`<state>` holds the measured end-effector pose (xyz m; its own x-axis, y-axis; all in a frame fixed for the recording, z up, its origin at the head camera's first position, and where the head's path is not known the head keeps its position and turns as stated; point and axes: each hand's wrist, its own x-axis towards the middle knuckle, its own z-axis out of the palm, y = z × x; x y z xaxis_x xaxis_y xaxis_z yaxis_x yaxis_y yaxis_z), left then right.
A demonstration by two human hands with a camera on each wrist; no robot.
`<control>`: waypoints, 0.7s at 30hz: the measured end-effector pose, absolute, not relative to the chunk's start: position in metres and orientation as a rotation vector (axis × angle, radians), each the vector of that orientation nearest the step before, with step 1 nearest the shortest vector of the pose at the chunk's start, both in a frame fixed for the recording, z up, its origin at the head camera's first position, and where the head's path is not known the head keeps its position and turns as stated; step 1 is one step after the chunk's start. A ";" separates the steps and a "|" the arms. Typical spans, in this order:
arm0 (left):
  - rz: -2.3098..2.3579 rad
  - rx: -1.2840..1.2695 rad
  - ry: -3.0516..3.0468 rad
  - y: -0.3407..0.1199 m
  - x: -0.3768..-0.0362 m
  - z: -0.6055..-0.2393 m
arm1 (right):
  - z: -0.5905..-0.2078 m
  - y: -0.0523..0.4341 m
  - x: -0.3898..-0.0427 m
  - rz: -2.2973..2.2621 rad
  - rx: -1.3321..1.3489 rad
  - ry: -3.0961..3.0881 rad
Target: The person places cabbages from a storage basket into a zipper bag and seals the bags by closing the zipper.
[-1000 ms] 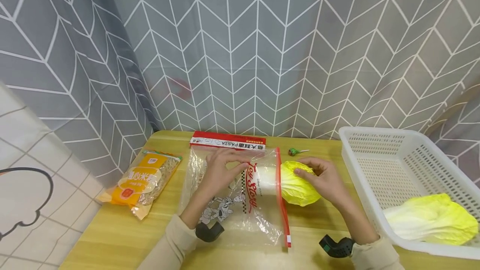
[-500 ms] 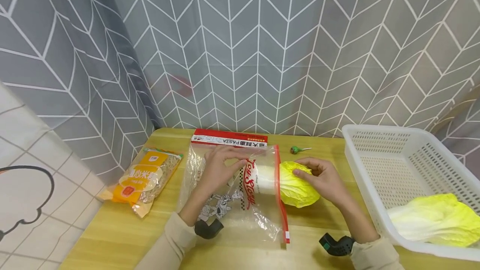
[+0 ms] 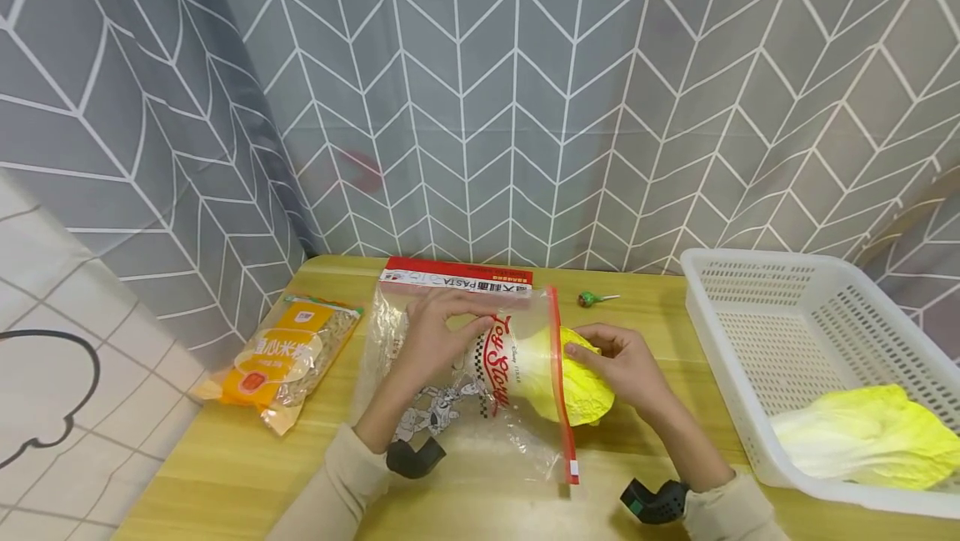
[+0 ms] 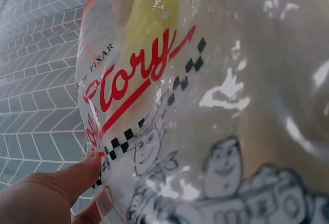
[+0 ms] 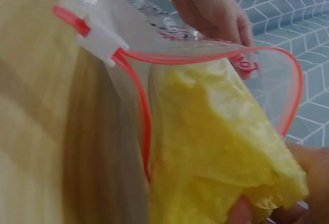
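A clear zip bag (image 3: 457, 408) with cartoon print and a red zipper edge lies on the wooden table (image 3: 225, 474). My left hand (image 3: 435, 333) pinches the bag's upper layer and holds its mouth up; the thumb (image 4: 61, 183) presses the plastic (image 4: 205, 106). A yellow napa cabbage (image 3: 585, 399) sits half inside the bag, white stem end first. My right hand (image 3: 618, 366) grips its leafy end from the right. In the right wrist view the cabbage (image 5: 216, 147) fills the red-rimmed opening, with the left hand (image 5: 211, 8) above it.
A white plastic basket (image 3: 720, 341) at the right holds a second cabbage (image 3: 862, 437). A yellow food packet (image 3: 281, 358) lies at the left. A red pasta box (image 3: 457, 276) and a green lollipop (image 3: 592, 299) lie by the grey patterned curtain.
My right hand has slid the cabbage leftward, deeper into the bag. Less of its leafy end shows outside the red zipper edge. The left hand stays on the bag.
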<state>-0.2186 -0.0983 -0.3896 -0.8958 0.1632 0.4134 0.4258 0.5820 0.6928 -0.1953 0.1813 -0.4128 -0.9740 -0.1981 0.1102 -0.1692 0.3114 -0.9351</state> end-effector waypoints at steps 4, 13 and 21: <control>-1.207 -0.480 -2.505 -0.097 -0.218 -0.389 | -0.421 0.178 -0.197 -1.739 -0.498 2.482; -1.204 -0.461 -2.500 -0.100 -0.217 -0.388 | -0.428 0.188 -0.198 -1.478 -0.704 2.583; -1.211 -0.458 -2.485 -0.101 -0.217 -0.388 | -0.426 0.194 -0.198 -1.459 -0.670 2.637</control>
<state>-0.2175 -0.1008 -0.3879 -0.8909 0.1378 0.4327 0.4257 0.5849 0.6904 -0.1978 0.1942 -0.4258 -0.9045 -0.3958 0.1587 -0.3448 0.4598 -0.8184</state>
